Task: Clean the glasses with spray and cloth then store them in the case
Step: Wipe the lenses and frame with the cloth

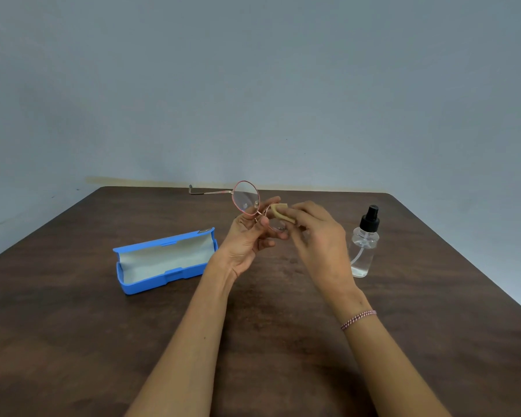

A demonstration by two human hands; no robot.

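Observation:
Round glasses (246, 198) with a thin pink-gold frame are held up over the middle of the table, one temple arm sticking out to the left. My left hand (247, 239) grips them at the bridge. My right hand (316, 236) pinches a small beige cloth (280, 212) against the right lens, which is mostly hidden by the cloth and fingers. A blue case (163, 261) lies open on the table to the left, its pale lining facing up. A clear spray bottle (365, 245) with a black nozzle stands upright to the right of my right hand.
The dark brown wooden table (88, 341) ends at a grey wall behind; its right edge slants off at the far right. A woven bracelet (358, 319) sits on my right wrist.

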